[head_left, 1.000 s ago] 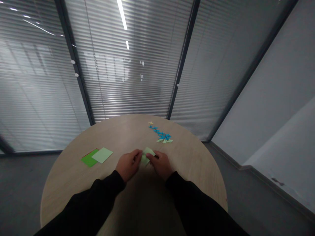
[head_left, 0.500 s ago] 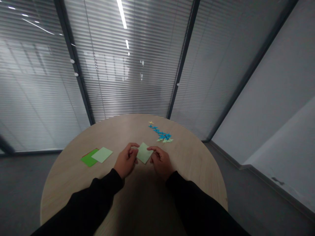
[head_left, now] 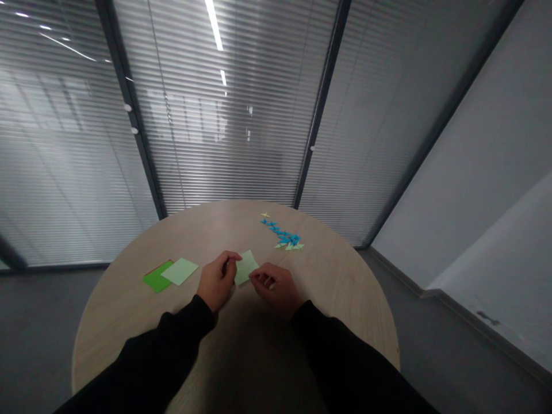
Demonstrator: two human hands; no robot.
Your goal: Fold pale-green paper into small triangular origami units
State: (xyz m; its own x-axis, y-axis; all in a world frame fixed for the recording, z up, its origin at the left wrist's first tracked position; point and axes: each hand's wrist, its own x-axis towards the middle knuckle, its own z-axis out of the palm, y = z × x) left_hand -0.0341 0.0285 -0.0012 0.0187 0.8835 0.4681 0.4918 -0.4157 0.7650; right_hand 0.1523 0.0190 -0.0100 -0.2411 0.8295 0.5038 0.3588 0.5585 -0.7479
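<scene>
A small pale green paper square (head_left: 246, 267) is held just above the round wooden table (head_left: 345, 299) in front of me. My left hand (head_left: 218, 282) pinches its left edge with thumb and forefinger. My right hand (head_left: 276, 286) is curled at the paper's lower right corner, fingers closed on it. Both arms wear black sleeves.
A stack of green paper sheets (head_left: 170, 273) lies on the table to the left. A row of small folded blue and pale green paper pieces (head_left: 282, 234) sits at the far right of the tabletop. Glass walls with blinds stand behind the table.
The paper went from folded between my hands to opened flat. Now it is turned and shifted slightly left, and my right hand has dropped to its lower corner.
</scene>
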